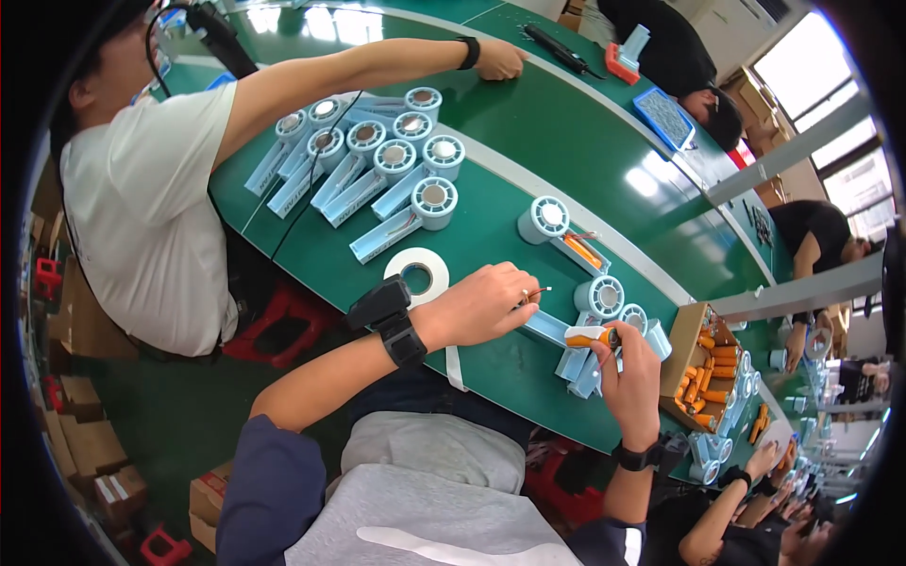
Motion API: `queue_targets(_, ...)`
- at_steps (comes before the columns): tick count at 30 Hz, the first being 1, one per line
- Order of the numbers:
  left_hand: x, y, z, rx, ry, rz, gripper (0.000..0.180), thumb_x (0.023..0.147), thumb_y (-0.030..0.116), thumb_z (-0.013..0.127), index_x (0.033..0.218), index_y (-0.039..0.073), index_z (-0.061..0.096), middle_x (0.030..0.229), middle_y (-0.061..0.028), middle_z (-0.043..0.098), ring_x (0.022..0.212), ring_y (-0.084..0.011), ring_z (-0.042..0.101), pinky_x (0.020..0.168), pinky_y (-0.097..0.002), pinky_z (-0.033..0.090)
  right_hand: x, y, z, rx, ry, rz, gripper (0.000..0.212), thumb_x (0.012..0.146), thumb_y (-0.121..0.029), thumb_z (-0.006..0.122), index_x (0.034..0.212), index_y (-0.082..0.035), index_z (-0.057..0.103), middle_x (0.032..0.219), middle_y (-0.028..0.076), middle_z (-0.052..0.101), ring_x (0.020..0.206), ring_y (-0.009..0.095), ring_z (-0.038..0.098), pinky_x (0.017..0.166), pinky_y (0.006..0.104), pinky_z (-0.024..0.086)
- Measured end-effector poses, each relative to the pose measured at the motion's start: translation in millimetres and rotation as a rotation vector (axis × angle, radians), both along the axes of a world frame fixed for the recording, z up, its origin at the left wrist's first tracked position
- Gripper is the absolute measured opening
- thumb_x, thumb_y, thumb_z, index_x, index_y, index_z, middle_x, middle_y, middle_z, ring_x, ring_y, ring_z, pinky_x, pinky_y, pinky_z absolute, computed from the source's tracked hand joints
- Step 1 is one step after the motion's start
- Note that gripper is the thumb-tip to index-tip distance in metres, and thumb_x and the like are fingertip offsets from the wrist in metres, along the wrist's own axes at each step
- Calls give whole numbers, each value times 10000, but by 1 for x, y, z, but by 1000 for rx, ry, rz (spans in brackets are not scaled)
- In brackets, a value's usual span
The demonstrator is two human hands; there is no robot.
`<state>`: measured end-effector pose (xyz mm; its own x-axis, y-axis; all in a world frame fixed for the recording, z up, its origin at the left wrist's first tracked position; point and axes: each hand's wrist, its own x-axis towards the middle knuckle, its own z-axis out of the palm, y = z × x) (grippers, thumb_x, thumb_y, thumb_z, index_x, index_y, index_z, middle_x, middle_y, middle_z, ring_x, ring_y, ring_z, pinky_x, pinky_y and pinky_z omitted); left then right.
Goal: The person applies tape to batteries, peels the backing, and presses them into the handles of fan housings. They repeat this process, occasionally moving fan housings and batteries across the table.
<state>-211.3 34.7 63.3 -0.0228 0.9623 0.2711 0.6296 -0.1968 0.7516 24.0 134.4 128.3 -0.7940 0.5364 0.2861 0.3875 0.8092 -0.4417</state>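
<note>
My left hand (486, 304) is closed, its fingertips pinching thin wires (540, 291) with a small plug end. A light blue handle shell (547, 326) runs out to the right from beside those fingers; part of it is hidden by the hand. In my right hand (630, 379) is an orange battery (591, 337) with a white patch, held between thumb and fingers above more light blue shells. Just beyond, a round-headed light blue fan housing (604, 297) stands on the table. Another fan housing (545, 219) farther off has an orange battery in its handle.
A roll of white tape (416, 274) lies left of my left hand. Several fan housings (394, 158) are grouped at the far left, near a co-worker's outstretched arm (368, 64). To the right, a cardboard box (687, 363) holds orange batteries. A pale rail (566, 224) borders the green table.
</note>
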Motion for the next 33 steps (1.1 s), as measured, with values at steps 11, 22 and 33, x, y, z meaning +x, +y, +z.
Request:
queue_targets(11, 11, -5, -19, 165, 68, 155, 117, 913, 157, 629, 894, 43, 650, 872, -52, 643, 876, -244, 603, 796, -376, 485, -50, 12, 52, 109, -425, 415, 229, 894, -129, 700, 1021, -1, 559, 809, 151, 615, 756, 358, 604, 670, 446, 474)
queue_targets(22, 12, -2, -29, 205, 95, 194, 146, 903, 177, 624, 856, 48, 672, 862, -39, 640, 861, -234, 597, 786, -365, 482, -74, -4, 43, 262, -661, 426, 226, 900, -168, 690, 930, -18, 524, 781, 131, 623, 764, 334, 639, 645, 444, 490)
queue_targets(33, 17, 8, -23, 161, 20, 183, 216, 879, 239, 614, 886, 61, 736, 874, -75, 687, 867, -254, 636, 788, -372, 509, -73, 0, 19, 441, -826, 458, 291, 920, -297, 679, 885, -42, 544, 721, 108, 629, 666, 305, 654, 569, 434, 482)
